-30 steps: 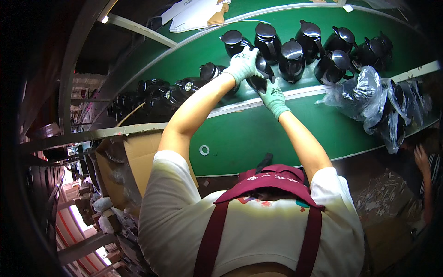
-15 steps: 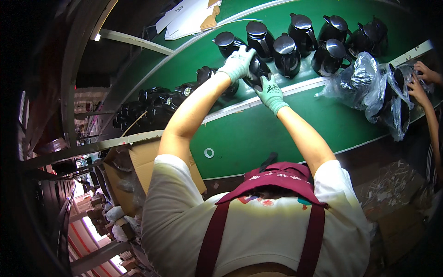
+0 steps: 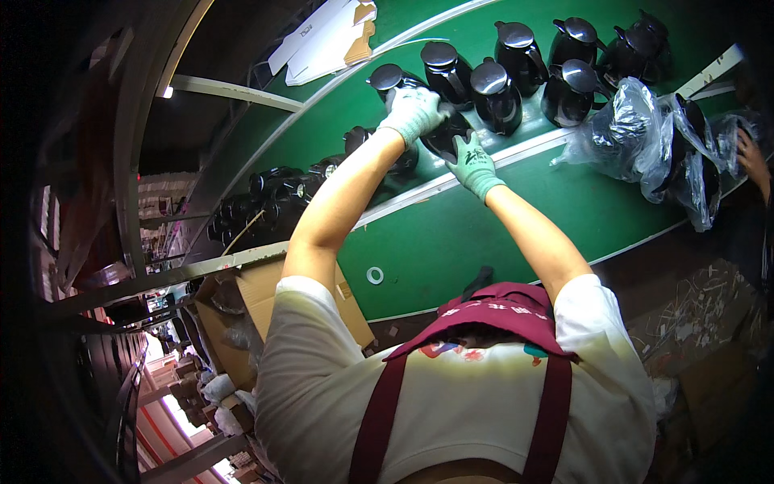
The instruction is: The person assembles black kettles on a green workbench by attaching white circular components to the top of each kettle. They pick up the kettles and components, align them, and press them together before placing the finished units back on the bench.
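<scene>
Both my hands wear pale green gloves. A black jug (image 3: 443,139) is tilted between them above the green belt. My left hand (image 3: 414,113) is closed around its upper left end. At its lower right end my right hand (image 3: 474,167) grips with thumb and fingers. Part of the jug is hidden under my left glove. Just beyond that glove stands another black jug (image 3: 387,77) with a shiny lid. Several more upright jugs (image 3: 493,97) with lids and handles stand close by to the right.
More black jugs (image 3: 278,189) crowd the left of the belt (image 3: 322,105). A clear plastic bag (image 3: 625,125) lies at the right, near a co-worker's hand (image 3: 751,161). A white ring (image 3: 375,276) is on the near green surface. White cartons (image 3: 322,40) lie at the back; an open cardboard box (image 3: 258,298) stands lower left.
My hands stay on the same jug, which is barely moved. The whole view has shifted slightly. At the right, one of the co-worker's hands has dropped out of sight behind the plastic bags.
</scene>
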The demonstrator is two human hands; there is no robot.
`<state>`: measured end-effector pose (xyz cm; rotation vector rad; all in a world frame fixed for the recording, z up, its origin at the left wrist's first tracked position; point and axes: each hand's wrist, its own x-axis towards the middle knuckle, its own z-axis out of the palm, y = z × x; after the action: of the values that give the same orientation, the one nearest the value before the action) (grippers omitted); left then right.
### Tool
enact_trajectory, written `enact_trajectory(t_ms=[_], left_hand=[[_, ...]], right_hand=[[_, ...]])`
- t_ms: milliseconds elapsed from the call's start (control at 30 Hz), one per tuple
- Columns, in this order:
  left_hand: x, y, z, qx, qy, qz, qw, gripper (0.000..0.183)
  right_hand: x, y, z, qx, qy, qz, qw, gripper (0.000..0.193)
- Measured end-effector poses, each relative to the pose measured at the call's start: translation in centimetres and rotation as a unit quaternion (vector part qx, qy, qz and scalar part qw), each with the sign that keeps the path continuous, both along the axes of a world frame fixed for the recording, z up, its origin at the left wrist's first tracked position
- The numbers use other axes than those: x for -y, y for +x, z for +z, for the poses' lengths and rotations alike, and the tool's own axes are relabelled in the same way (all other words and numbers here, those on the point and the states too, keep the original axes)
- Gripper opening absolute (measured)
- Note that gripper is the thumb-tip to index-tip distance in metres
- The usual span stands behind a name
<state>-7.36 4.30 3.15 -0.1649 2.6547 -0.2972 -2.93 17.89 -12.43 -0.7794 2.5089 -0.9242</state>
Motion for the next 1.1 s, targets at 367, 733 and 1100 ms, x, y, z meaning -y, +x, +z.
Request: enact_trajectory(t_ms=[367,733,1100], left_hand=[[1.8,2.2,-2.6,-0.033,0.051,-0.008,0.998,0.091],[-1.5,5.5,-1.8,-0.231,0.114,0.095,0.962,0.075],[1.4,3.5,-2.1,-0.146,0.146,0.123,0.971,0.092]], right_hand=[[0.1,0.0,0.2,-0.015,-0.007,0.007,1.0,0.049],[-0.6,-0.4,1.8,0.027,0.028,0.031,0.999,0.054],[-0.5,-0.8,2.0,0.031,0.019,0.015,0.999,0.053]])
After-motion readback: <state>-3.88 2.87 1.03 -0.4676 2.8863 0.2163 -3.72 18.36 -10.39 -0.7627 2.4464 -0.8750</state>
